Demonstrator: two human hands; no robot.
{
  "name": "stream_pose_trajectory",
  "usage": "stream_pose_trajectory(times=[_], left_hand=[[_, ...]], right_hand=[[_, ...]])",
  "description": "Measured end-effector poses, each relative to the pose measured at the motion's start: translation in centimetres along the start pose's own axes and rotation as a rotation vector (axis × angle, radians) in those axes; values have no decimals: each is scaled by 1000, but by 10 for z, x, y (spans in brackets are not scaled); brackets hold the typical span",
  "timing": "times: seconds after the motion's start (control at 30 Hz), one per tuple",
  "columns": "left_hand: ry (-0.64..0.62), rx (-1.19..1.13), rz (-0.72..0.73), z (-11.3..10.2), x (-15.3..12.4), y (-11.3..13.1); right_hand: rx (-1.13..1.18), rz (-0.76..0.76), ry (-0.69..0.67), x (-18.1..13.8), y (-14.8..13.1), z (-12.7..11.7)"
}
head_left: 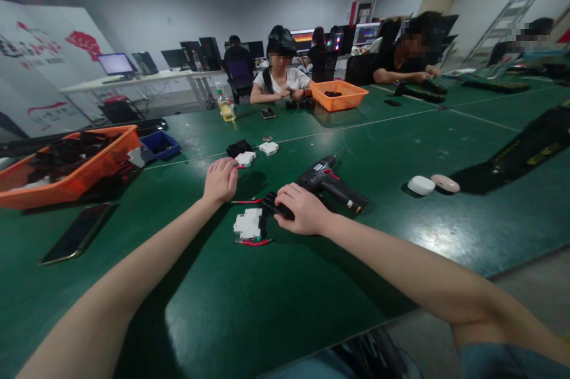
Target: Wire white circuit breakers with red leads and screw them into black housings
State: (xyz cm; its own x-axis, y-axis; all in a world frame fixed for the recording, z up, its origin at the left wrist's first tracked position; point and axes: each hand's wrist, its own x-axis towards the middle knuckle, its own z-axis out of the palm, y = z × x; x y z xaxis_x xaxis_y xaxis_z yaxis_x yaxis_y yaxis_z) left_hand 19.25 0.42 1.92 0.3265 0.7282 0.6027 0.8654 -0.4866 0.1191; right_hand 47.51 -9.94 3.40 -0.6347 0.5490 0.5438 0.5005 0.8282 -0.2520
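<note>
Black part (269,203) in the curled right hand (303,209), sticking out leftward.
Head view: a white module (248,223) lies just left of that hand; the left hand (221,181), fingers together, is at a farther module (246,158), though I cannot tell whether it grips.

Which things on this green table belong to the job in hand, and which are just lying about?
Likely in the job:
black piece in the right grip
white module beside it
drill

Apparently just lying about:
dark phone
white rounded case
bottle
</note>
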Motion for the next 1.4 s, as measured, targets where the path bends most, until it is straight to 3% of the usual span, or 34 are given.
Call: stream_pose_trajectory(times=[0.1,0.2,0.3,0.4,0.5,0.67,1.1,1.3,1.4], left_hand=[[-42,-129,54,-30,-48,18],[-163,-204,119,-56,-85,43],[-289,-234,198,-76,-109,63],[-422,-245,294,-90,-121,67],[-517,-241,345,-96,-124,61],[-538,-284,343,-94,-117,57],[-567,-401,329,-97,-114,53],[-574,-485,352,-101,-112,52],[-580,-609,270,-102,-111,50]], right_hand=[[4,25,-8,-1,-1,3],[-1,100,-47,-1,-1,6],[-21,127,-82,-3,-1,6],[-91,126,-86,-7,-3,4],[-163,184,-35,-7,-4,5],[-219,249,101,2,5,11],[-212,242,36,5,12,18],[-229,33,-72,9,-2,13],[-285,-71,-144,15,-7,17]])
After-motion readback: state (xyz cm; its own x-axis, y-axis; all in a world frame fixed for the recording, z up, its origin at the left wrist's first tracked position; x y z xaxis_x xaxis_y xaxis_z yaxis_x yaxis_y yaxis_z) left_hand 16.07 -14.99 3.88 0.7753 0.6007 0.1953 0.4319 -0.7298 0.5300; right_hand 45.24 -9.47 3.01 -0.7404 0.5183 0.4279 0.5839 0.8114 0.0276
